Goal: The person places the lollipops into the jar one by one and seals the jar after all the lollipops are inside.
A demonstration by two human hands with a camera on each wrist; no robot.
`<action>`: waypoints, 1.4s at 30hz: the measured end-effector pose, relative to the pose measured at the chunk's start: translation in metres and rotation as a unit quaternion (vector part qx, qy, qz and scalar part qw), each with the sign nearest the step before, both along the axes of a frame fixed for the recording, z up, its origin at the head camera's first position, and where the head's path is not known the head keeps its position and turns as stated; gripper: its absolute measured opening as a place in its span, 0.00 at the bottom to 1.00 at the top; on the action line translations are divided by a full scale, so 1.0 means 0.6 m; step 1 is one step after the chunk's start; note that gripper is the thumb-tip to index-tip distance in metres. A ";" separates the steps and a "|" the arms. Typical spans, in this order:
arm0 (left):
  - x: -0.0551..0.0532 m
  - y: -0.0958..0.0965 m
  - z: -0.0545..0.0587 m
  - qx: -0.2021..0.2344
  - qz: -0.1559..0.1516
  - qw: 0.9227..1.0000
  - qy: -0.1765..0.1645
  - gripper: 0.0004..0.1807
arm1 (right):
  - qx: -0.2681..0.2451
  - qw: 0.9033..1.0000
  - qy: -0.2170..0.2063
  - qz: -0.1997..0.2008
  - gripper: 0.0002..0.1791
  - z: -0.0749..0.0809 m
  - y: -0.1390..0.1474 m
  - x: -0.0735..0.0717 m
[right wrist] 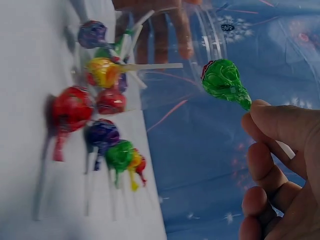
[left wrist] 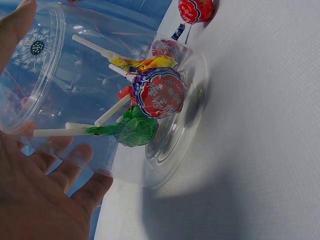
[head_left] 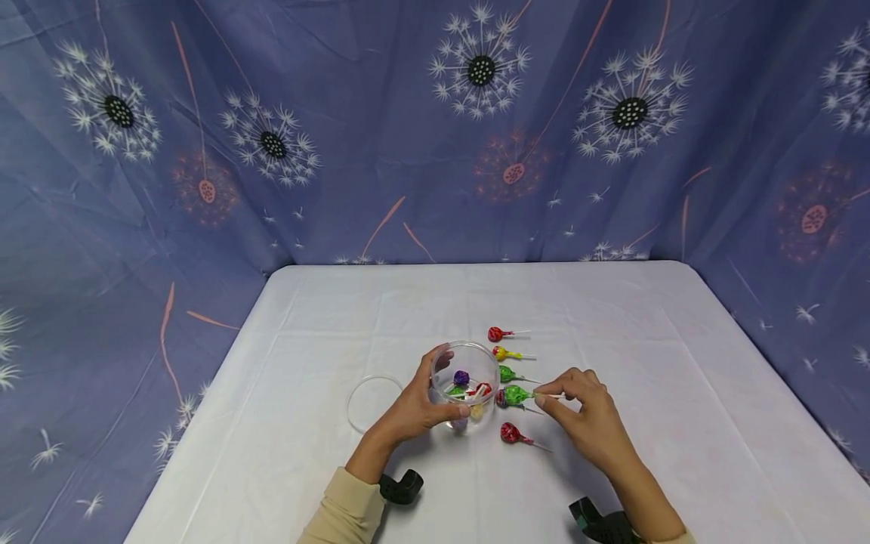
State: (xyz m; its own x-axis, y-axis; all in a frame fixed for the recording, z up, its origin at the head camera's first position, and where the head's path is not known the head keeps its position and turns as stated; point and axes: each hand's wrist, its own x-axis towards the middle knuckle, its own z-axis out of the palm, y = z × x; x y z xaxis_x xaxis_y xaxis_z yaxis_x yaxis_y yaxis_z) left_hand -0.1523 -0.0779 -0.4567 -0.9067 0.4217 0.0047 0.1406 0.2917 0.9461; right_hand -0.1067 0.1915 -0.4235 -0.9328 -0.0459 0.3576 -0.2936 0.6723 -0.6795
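Observation:
My left hand (head_left: 413,408) grips a clear plastic jar (head_left: 469,343), thumb on the near side and fingers on the far side. Several wrapped lollipops lie inside it, among them a green lollipop (left wrist: 137,127) and a red-and-purple lollipop (left wrist: 161,94). My right hand (head_left: 590,415) pinches another green lollipop (right wrist: 222,82) by its stick, just right of the jar. Beneath it, a purple lollipop (right wrist: 103,134) on the table is partly covered in the head view. Also lined up there are a red lollipop (head_left: 495,334), a yellow one (head_left: 501,353), a green one (head_left: 507,374) and a nearer red one (head_left: 510,433).
A clear round lid (head_left: 349,408) lies left of the jar, partly behind the left forearm. White cloth covers the table (head_left: 632,325). A blue dandelion-print curtain (head_left: 381,136) hangs behind and at the sides.

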 end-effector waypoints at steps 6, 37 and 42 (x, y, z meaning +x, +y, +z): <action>0.002 0.002 0.008 0.000 0.000 1.000 -0.011 0.54 | -0.002 1.000 0.015 0.010 0.07 0.025 -0.006 -0.021; -0.002 0.000 -0.003 0.010 -0.002 1.000 0.001 0.53 | 0.016 0.992 0.026 0.119 0.02 0.048 -0.092 -0.090; -0.003 -0.001 -0.007 0.010 -0.005 1.000 0.008 0.53 | 0.032 0.992 0.028 0.119 0.03 0.041 -0.100 -0.099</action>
